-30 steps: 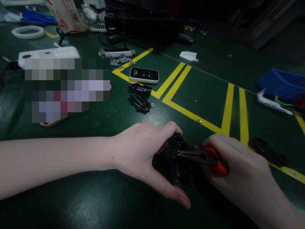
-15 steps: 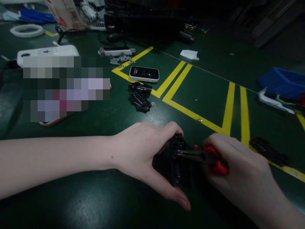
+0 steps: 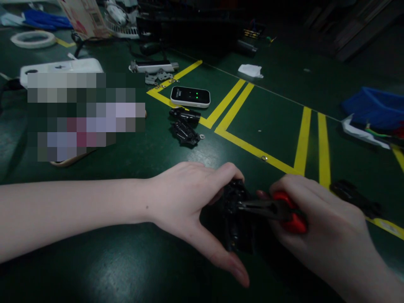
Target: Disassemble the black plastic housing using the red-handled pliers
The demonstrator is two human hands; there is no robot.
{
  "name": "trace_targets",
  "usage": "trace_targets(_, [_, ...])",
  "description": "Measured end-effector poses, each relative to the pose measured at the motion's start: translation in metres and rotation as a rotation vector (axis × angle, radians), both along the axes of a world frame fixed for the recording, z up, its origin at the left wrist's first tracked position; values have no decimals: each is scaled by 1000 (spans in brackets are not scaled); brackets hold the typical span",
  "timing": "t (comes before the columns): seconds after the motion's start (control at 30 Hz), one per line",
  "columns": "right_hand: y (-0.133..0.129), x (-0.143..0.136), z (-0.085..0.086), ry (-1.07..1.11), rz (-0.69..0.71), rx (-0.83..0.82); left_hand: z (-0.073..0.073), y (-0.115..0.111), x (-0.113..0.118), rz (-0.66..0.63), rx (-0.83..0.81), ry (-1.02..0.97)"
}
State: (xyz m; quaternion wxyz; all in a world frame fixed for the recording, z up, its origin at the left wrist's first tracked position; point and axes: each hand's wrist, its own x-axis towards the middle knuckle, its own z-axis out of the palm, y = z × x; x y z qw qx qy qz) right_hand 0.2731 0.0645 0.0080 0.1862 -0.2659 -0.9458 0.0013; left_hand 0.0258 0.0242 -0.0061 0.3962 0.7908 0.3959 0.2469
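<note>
My left hand (image 3: 195, 202) grips a black plastic part (image 3: 238, 231) at its far end with curled fingers, while the thumb stretches along its near left side. In my right hand (image 3: 318, 223) are needle-nose pliers (image 3: 261, 207) with red handles, the fingers wrapped round them. Their jaw tips reach the upper middle of the black part; what they pinch there is too dark to make out. More black plastic pieces (image 3: 185, 132) lie beyond my left hand, with a small metal ring (image 3: 202, 136) beside them. Another black part (image 3: 355, 198) rests right of my right hand.
On the green surface stands a white-edged device (image 3: 190, 97) with green lights. Yellow tape lines (image 3: 243, 144) cross the surface, with a metal ring (image 3: 264, 158) on one. A blue bin (image 3: 375, 109) is at right, a white tape roll (image 3: 33, 39) at far left.
The pliers and my right hand have shifted slightly right and down, their tips still at the black part. My left thumb has moved slightly down. A second green light shows on the device.
</note>
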Motion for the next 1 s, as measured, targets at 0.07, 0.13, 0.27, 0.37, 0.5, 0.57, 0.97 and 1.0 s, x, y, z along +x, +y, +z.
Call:
trace_targets(0.07, [1, 1, -2, -10, 4, -4, 0, -1, 0, -5, -5, -19])
trace_targets(0.13, [1, 2, -4, -18, 1, -4, -1, -1, 0, -4, -9, -43])
trace_targets(0.27, [2, 5, -4, -31, 2, -2, -1, -2, 0, 14, -14, -72])
trace_targets(0.37, [4, 5, -3, -37, 4, 4, -1, -2, -1, 35, -8, -102])
trace_targets(0.5, [5, 6, -1, -42, 3, 5, -2, -2, -1, 50, -9, -117])
trace_targets(0.57, [4, 6, 0, -36, 0, -14, -3, -2, -1, 49, -6, -104])
trace_targets(0.97, [-4, -3, -4, -4, 4, 19, -1, 0, 0, -21, -2, -45])
trace_targets(1.0, [-4, -2, -4, -6, 6, 24, -2, 0, -1, -23, -23, -64])
